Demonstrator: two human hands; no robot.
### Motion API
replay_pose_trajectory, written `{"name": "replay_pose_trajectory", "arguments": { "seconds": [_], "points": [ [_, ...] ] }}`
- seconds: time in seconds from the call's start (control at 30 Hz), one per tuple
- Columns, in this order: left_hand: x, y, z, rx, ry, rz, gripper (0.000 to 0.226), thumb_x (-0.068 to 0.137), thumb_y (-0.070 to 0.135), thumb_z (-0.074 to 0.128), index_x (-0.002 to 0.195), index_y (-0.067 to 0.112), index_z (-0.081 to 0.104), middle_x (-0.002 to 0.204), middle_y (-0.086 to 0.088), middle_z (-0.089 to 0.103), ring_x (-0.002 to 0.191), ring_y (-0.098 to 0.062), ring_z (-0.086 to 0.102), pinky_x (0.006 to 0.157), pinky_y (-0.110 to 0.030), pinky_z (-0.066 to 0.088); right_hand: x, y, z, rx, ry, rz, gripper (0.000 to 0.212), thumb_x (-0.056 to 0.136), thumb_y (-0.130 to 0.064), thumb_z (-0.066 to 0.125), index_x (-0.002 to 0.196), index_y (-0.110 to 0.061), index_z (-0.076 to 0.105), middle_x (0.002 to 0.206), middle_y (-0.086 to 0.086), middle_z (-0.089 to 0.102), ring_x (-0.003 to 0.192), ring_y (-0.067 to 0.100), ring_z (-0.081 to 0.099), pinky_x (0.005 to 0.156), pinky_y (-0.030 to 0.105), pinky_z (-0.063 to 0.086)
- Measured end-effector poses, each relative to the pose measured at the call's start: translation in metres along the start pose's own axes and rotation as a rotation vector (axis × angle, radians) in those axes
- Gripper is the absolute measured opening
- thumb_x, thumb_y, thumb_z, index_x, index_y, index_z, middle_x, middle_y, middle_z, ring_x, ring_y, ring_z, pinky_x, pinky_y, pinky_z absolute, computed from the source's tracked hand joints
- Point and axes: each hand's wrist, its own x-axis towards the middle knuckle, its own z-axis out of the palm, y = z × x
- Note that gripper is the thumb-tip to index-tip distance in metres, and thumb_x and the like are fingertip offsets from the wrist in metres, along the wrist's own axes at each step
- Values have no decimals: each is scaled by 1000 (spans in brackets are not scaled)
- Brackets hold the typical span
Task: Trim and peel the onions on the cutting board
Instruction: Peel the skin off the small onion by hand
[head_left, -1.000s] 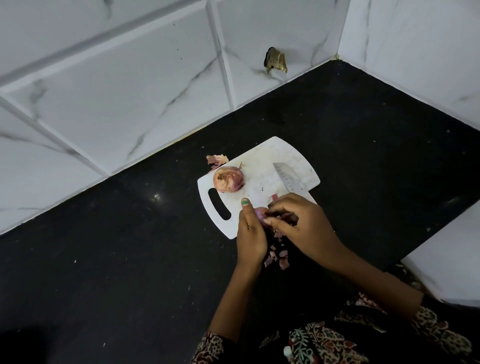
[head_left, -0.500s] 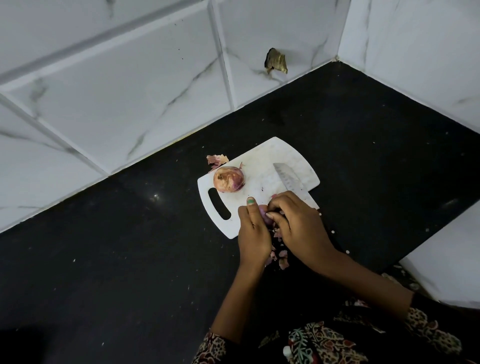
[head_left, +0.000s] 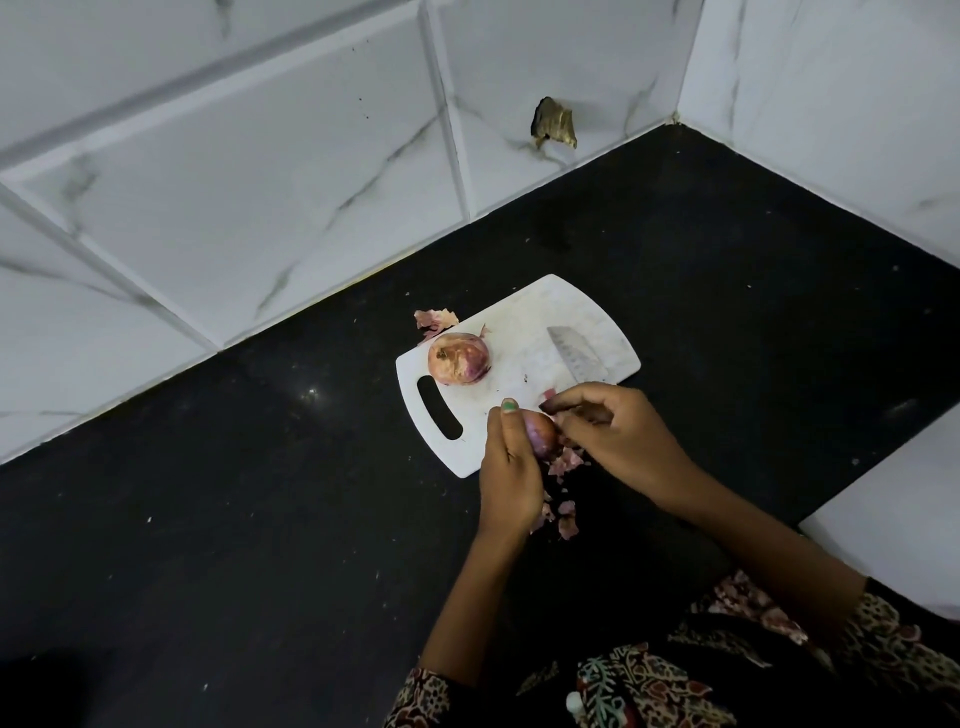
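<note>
A small purple onion sits in my left hand, whose fingers curl around it, just over the near edge of the white cutting board. My right hand is touching it from the right, fingertips pinching a strip of papery skin at the onion's right side; I judge I am mid-peel, with the pull to go rightward and away from my left palm. The onion is too hidden to tell which way its long axis runs. Loose skin scraps lie on the black counter directly below my hands. A second onion, still wearing most of its skin, rests on the board beyond and to the left, nearer my left hand. A knife blade lies flat on the board beyond my right hand, its handle hidden under that hand. More peel lies at the board's far left edge, and white marble tiles back the counter.
</note>
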Motion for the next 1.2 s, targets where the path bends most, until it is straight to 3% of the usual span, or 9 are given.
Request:
{"name": "replay_pose_trajectory", "arguments": {
  "seconds": [0.07, 0.23, 0.47, 0.6, 0.67, 0.77, 0.87, 1.07, 1.2],
  "points": [
    [0, 2, -2, -13, -14, 6, 46, 105, 35, 20, 79, 7, 45, 68, -1, 49, 61, -8, 47, 64, -20, 41, -3, -5, -2, -25, -75, -20, 16, 80, -14, 73, 93, -23, 71, 89, -9, 72, 84, 4, 68, 77, 18, 54],
    [-1, 4, -7, 34, -50, 36, 39, 105, 26, 21, 75, 15, 42, 62, 7, 46, 55, -2, 45, 61, -23, 40, -2, -12, -6, -157, -94, -143, 16, 74, -9, 77, 89, -14, 75, 83, -6, 71, 77, 4, 67, 70, 15, 53],
    [1, -1, -10, 48, -110, 65, 36, 103, 24, 22, 75, 12, 42, 68, 0, 49, 59, -3, 45, 63, -25, 40, 5, -10, -11, -181, -166, -164, 11, 72, -6, 77, 83, -7, 75, 76, -1, 71, 69, 7, 66, 65, 17, 51],
    [3, -7, -9, 41, -144, 68, 59, 91, 48, 19, 91, 1, 55, 88, -17, 62, 82, -22, 58, 73, -26, 45, 6, -6, -14, -179, -123, -202, 10, 74, 3, 72, 73, -6, 75, 69, 5, 69, 67, 19, 64, 62, 21, 48],
    [4, -8, -9, 39, -129, 47, 68, 86, 56, 18, 89, -1, 54, 87, -20, 61, 82, -26, 58, 73, -29, 45, 4, -6, -13, -161, -128, -209, 9, 75, 0, 73, 77, -8, 75, 72, 4, 70, 70, 15, 65, 65, 16, 49],
    [5, -8, -9, 36, -114, 24, 55, 96, 46, 19, 77, 5, 49, 74, -11, 57, 71, -20, 53, 70, -32, 44, -1, -8, -9, -161, -143, -201, 14, 72, -13, 80, 85, -9, 76, 79, 2, 71, 74, 10, 67, 69, 22, 54],
    [4, -8, -10, 50, -102, 26, 43, 96, 39, 19, 69, 15, 42, 67, 1, 50, 64, -12, 47, 65, -28, 41, -2, -8, -6, -147, -116, -175, 18, 69, -11, 82, 84, -6, 74, 79, 0, 71, 72, 9, 67, 68, 25, 56],
    [2, -9, -10, 65, -136, 34, 51, 89, 48, 18, 86, 11, 53, 90, -17, 61, 85, -26, 57, 73, -31, 44, 4, -5, -11, -192, -111, -195, 7, 73, 3, 71, 70, -3, 71, 67, 2, 67, 61, 5, 60, 59, 19, 49],
    [4, -10, -7, 25, -102, -69, 66, 90, 55, 16, 87, 0, 51, 84, -21, 61, 79, -28, 58, 73, -36, 46, 1, -7, -10, -115, -139, -158, 9, 78, -4, 73, 84, -9, 75, 77, -5, 72, 71, -2, 65, 67, 10, 48]
  ]
}}
